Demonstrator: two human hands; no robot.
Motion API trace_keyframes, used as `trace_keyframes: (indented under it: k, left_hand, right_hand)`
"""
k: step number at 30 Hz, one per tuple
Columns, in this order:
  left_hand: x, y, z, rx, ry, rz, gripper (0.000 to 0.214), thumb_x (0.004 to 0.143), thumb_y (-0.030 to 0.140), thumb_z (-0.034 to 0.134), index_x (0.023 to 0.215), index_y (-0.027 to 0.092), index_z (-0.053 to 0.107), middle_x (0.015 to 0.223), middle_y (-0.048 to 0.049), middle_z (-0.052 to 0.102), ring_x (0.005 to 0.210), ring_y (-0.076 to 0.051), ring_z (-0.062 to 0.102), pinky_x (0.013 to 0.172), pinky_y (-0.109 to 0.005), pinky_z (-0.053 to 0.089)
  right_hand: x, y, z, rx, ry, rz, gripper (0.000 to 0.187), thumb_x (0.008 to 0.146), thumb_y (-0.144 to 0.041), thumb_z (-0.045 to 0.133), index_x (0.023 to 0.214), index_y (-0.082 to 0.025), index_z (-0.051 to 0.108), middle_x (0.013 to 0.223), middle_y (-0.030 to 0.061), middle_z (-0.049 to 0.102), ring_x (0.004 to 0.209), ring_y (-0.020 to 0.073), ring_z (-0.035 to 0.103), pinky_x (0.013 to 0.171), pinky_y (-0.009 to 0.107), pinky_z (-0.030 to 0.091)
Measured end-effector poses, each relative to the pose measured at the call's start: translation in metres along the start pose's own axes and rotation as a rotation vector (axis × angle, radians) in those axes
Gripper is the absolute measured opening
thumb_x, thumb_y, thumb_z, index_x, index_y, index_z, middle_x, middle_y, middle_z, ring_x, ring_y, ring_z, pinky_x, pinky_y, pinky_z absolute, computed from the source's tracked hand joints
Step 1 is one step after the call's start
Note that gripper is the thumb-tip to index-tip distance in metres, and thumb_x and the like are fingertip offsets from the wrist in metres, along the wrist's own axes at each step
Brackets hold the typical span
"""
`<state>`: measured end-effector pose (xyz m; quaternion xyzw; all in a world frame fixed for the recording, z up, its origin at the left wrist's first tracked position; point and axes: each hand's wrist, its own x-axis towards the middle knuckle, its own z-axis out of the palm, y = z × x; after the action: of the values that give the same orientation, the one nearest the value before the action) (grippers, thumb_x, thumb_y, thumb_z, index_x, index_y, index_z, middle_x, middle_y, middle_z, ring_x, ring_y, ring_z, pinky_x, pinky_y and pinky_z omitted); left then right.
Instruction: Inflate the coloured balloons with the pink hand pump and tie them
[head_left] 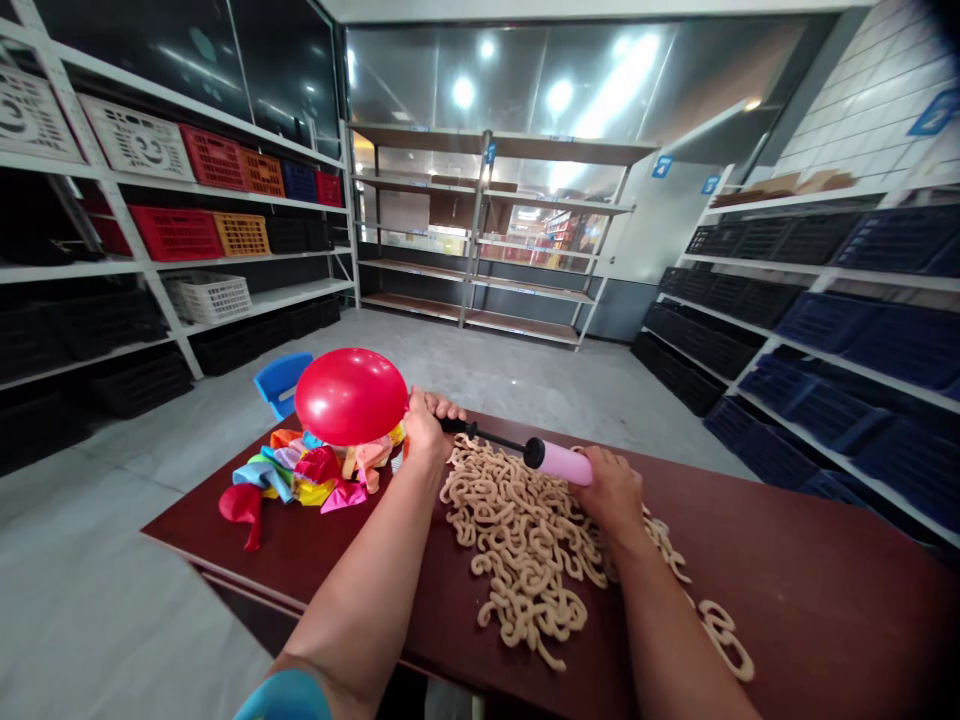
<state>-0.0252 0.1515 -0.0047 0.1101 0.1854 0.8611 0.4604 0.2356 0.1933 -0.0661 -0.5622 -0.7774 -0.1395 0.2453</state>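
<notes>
A red balloon (350,395), inflated, floats over the left part of the dark red table (810,580). My left hand (429,428) is closed around the balloon's neck and the black nozzle end of a hand pump. My right hand (611,490) grips the pump's pink barrel (564,461), whose black rod (487,437) runs left toward my left hand. Under the balloon lies a heap of flat balloons (311,472) in many colours, with one limp red balloon (241,505) at its left edge.
A big pile of beige plastic chain links (525,540) covers the table's middle, trailing right to loose links (724,635). A blue chair (281,382) stands behind the table. Shelves with crates line both walls, and empty racks (487,240) stand at the back.
</notes>
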Motion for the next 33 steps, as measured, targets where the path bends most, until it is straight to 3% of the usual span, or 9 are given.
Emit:
trace_keyframes:
  k: [8, 13, 20, 24, 27, 33]
  left_hand:
    - [-0.017, -0.016, 0.011, 0.039, -0.049, -0.082, 0.043, 0.082, 0.044, 0.042, 0.053, 0.019, 0.022, 0.042, 0.0056, 0.023, 0.036, -0.009, 0.033, 0.041, -0.025, 0.033]
    - [-0.019, -0.023, 0.012, 0.066, -0.071, -0.095, 0.043, 0.083, 0.042, 0.04, 0.051, 0.019, 0.023, 0.04, 0.0046, 0.025, 0.036, -0.009, 0.035, 0.043, -0.024, 0.035]
    - [-0.009, -0.005, 0.008, 0.048, -0.021, -0.02, 0.045, 0.083, 0.045, 0.04, 0.052, 0.018, 0.023, 0.041, 0.005, 0.026, 0.036, -0.009, 0.035, 0.044, -0.024, 0.035]
    - [-0.002, 0.005, 0.004, 0.046, 0.021, 0.031, 0.043, 0.083, 0.043, 0.041, 0.054, 0.019, 0.021, 0.041, 0.0057, 0.024, 0.037, -0.009, 0.035, 0.044, -0.024, 0.034]
    - [-0.001, 0.004, 0.003, 0.06, 0.024, 0.042, 0.042, 0.082, 0.043, 0.041, 0.054, 0.019, 0.021, 0.041, 0.0058, 0.024, 0.036, -0.009, 0.035, 0.044, -0.024, 0.034]
    - [-0.01, -0.009, 0.008, 0.07, -0.014, -0.021, 0.044, 0.081, 0.046, 0.044, 0.055, 0.019, 0.021, 0.042, 0.0061, 0.024, 0.036, -0.009, 0.034, 0.043, -0.024, 0.034]
  right_hand:
    - [-0.004, -0.033, 0.0, 0.16, 0.004, -0.19, 0.04, 0.065, -0.03, 0.057, 0.103, -0.017, 0.048, 0.094, 0.008, 0.058, 0.087, 0.0221, 0.05, 0.075, 0.031, 0.033]
    - [-0.005, -0.047, 0.0, 0.187, 0.004, -0.25, 0.035, 0.069, -0.031, 0.056, 0.101, -0.018, 0.05, 0.092, 0.0069, 0.059, 0.086, 0.0216, 0.05, 0.075, 0.03, 0.033]
    - [0.002, -0.034, -0.001, 0.092, 0.002, -0.157, 0.035, 0.067, -0.026, 0.057, 0.102, -0.021, 0.051, 0.096, 0.0042, 0.059, 0.092, 0.0211, 0.048, 0.079, 0.032, 0.027]
    - [0.001, -0.017, 0.003, 0.029, 0.054, -0.025, 0.03, 0.069, -0.024, 0.056, 0.099, -0.022, 0.052, 0.093, 0.0039, 0.059, 0.094, 0.0215, 0.046, 0.084, 0.036, 0.023]
    - [0.0, -0.01, 0.007, -0.012, 0.047, 0.058, 0.027, 0.069, -0.023, 0.055, 0.097, -0.022, 0.053, 0.093, 0.0053, 0.057, 0.092, 0.0219, 0.045, 0.078, 0.034, 0.025]
    - [-0.002, -0.025, 0.004, 0.044, -0.009, -0.101, 0.028, 0.068, -0.025, 0.055, 0.094, -0.018, 0.052, 0.089, 0.006, 0.056, 0.084, 0.0205, 0.046, 0.071, 0.03, 0.028]
